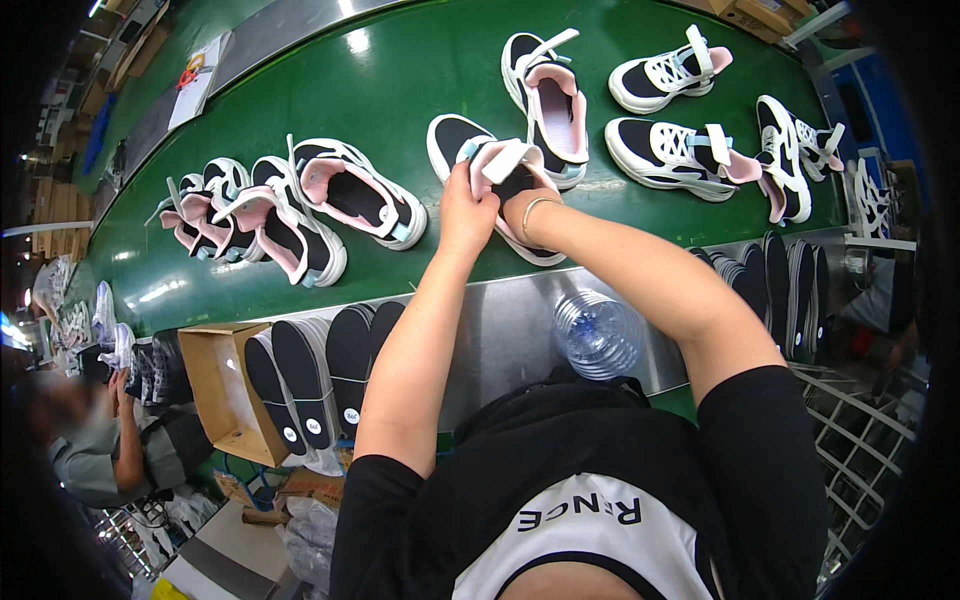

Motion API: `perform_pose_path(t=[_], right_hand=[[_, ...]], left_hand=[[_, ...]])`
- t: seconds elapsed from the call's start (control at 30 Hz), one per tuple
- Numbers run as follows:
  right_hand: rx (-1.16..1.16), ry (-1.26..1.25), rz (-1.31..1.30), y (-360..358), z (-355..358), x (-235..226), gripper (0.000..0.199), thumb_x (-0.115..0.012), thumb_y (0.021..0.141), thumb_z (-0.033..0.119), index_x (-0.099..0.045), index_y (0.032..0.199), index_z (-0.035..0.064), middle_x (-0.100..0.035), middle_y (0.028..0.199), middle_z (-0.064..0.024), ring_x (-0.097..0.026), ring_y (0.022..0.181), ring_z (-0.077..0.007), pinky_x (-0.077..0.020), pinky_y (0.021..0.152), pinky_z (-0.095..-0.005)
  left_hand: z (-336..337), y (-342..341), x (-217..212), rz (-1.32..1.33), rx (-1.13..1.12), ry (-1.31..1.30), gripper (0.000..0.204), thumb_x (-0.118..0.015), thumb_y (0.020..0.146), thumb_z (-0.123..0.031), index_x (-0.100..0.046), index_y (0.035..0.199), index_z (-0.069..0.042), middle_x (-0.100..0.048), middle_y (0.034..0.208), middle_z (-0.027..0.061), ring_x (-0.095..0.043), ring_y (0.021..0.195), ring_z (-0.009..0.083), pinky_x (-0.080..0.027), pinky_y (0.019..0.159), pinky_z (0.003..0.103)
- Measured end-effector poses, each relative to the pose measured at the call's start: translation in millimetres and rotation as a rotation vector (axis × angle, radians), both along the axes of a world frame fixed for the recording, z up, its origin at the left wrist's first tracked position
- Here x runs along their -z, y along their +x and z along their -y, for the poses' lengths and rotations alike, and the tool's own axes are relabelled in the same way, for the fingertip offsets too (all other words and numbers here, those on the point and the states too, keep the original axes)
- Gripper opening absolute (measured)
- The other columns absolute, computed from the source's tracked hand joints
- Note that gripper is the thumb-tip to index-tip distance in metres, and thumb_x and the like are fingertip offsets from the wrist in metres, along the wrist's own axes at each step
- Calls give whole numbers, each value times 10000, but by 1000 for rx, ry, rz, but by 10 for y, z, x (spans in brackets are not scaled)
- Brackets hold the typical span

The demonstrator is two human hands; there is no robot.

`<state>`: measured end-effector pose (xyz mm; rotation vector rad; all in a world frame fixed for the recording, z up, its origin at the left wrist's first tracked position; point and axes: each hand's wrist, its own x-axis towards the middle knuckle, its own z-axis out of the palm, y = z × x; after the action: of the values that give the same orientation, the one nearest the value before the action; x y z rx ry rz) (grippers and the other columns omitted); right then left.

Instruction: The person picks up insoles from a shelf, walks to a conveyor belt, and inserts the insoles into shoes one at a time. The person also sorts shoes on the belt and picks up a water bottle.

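Observation:
A black, white and pink sneaker [462,140] lies on the green conveyor belt [400,80] just in front of me. My left hand [466,208] grips its pink tongue and opening from the left side. My right hand [517,195], with a bracelet on the wrist, reaches down into the shoe's opening, its fingers hidden inside. Both forearms stretch forward from my black shirt over the metal ledge [500,330].
Several more matching sneakers lie on the belt: a group at left [300,205], one behind [550,95], others at right [680,150]. Black insoles [320,375] stand by a cardboard box [220,395]; more insoles [780,285] at right. A clear plastic bottle [597,333] sits on the ledge. Another person [110,450] works at left.

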<state>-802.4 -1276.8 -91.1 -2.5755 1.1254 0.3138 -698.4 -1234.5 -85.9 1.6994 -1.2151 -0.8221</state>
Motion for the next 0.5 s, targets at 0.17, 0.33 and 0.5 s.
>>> perform_pose_path(t=[0.17,0.33,0.5], right_hand=[[-270,360,-341,-184,-180,-795,317,-511,676,119,-593,970,33,-602,920,-141,-569,905,-245,-257,911,-505],[-227,489,-461,-232,-97,-632,299,-505,664,151,-582,931,39,-603,930,-115,-550,940,-238,-267,883,-506],[-221,463,-387,-305,-117,-604,335,-494,683,165,-546,985,30,-608,876,-106,-548,917,-278,-256,892,-504]], left_hand=[[-36,50,13,-22,-1,27,480,-477,633,-24,-412,1108,-5,-510,996,225,-495,941,369,-402,787,388],[41,-89,-49,25,-7,43,473,-474,632,-28,-422,1101,11,-502,1017,233,-475,959,380,-384,814,388],[4,-59,-34,5,-23,12,435,-472,644,-29,-442,1073,31,-496,1032,231,-484,949,382,-388,815,375]])
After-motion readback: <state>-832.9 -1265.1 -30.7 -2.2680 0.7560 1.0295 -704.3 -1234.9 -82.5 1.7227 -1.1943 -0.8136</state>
